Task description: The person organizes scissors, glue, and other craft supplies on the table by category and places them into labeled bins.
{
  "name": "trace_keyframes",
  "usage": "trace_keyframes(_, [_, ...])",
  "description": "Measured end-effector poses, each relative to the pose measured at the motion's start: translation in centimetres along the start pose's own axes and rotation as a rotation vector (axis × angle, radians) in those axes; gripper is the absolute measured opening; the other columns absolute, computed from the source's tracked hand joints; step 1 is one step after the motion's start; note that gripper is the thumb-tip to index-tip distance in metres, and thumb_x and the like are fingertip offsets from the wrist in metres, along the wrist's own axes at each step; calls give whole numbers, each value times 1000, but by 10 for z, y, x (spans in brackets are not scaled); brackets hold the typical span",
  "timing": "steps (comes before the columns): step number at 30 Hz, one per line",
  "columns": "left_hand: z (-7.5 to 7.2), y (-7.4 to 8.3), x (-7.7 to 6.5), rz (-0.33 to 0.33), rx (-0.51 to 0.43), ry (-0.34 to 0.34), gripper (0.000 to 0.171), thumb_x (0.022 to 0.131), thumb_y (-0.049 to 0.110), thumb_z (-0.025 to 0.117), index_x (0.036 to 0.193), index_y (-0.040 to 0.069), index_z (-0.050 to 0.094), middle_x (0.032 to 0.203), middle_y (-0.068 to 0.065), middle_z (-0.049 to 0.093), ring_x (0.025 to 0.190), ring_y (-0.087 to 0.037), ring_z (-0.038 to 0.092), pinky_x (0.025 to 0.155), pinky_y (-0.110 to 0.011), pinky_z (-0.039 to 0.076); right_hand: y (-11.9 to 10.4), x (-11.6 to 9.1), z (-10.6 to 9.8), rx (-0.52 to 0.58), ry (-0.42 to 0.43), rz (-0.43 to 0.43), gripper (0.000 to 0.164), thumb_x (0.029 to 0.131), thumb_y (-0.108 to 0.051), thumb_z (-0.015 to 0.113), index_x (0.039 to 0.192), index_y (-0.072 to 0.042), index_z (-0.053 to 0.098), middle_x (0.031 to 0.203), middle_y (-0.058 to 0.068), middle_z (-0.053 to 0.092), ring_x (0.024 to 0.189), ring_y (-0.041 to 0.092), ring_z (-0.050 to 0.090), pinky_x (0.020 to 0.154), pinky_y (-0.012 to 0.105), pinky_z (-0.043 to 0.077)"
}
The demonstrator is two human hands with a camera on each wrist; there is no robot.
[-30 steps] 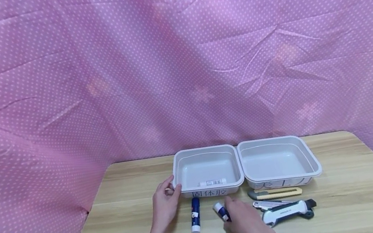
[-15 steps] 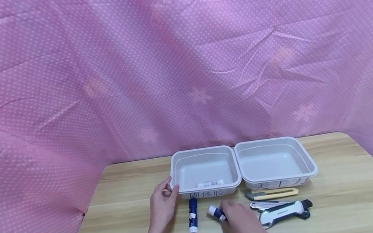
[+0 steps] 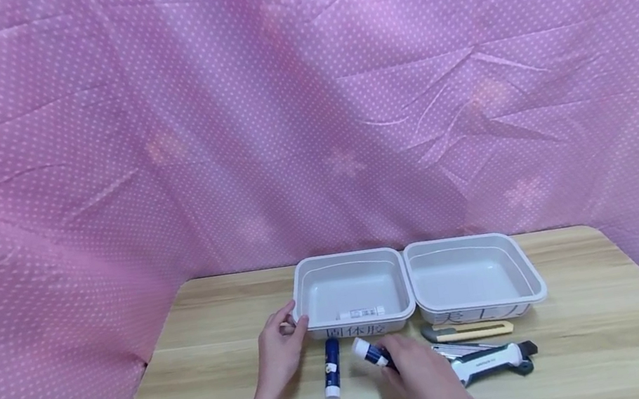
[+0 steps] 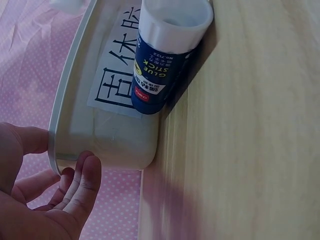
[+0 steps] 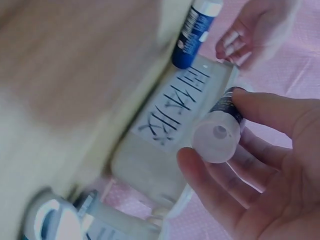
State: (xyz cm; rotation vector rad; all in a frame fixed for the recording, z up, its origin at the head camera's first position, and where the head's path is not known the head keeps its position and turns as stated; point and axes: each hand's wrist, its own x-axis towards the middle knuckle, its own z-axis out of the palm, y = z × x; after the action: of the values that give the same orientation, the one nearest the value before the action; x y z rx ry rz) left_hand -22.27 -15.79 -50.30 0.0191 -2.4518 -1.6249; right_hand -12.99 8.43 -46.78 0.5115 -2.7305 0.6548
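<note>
In the head view my right hand holds a blue glue stick with white ends, tilted, in front of the left white plastic box. From the right wrist, the thumb and fingertips grip this glue stick. My left hand pinches the near left corner of the same box, with thumb and fingers at its rim in the left wrist view. Another glue stick lies on the table between my hands, its far end by the box's labelled front. Inside the box rests a white, clear-looking glue stick.
A second white box stands close beside the first on the right. Before it lie a yellow utility knife, a silver cutter and a white-and-dark cutter. Pink dotted cloth hangs behind the wooden table.
My right hand has raised the glue stick slightly off its earlier place, toward the left box. The left hand stays at the box's corner.
</note>
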Motion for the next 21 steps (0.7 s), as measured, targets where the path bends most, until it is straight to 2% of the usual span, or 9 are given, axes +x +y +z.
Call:
trace_keyframes(2, [0,1,0,-3,-2,1,46,97,9,69,140,-4,58,103,-14,61,87,-20,67,69,-19,59,0,1,-6,-23,28,-18,30,83,-13,83,109,-15,69,97,-2,71,86,15,66,68,35,57])
trace_keyframes(5, [0,1,1,-3,-6,1,46,97,9,69,140,-4,58,102,-13,61,86,-20,67,69,-18,59,-1,3,-13,-40,50,-17,32,81,-15,85,109,-16,68,97,-3,70,86,14,66,69,34,57])
trace_keyframes(12, [0,-2,1,59,-16,26,44,95,5,71,136,-6,61,100,-15,62,82,-19,68,68,-18,58,1,5,-20,-67,101,-40,38,80,-14,86,114,-14,70,104,0,73,93,15,68,79,36,59])
trace_keyframes(21, [-1,-2,-1,50,-2,18,45,96,10,71,136,-5,60,99,-15,61,85,-20,67,68,-18,58,5,6,-23,-65,83,10,35,82,-17,86,113,-19,70,98,-3,72,87,12,66,72,33,57])
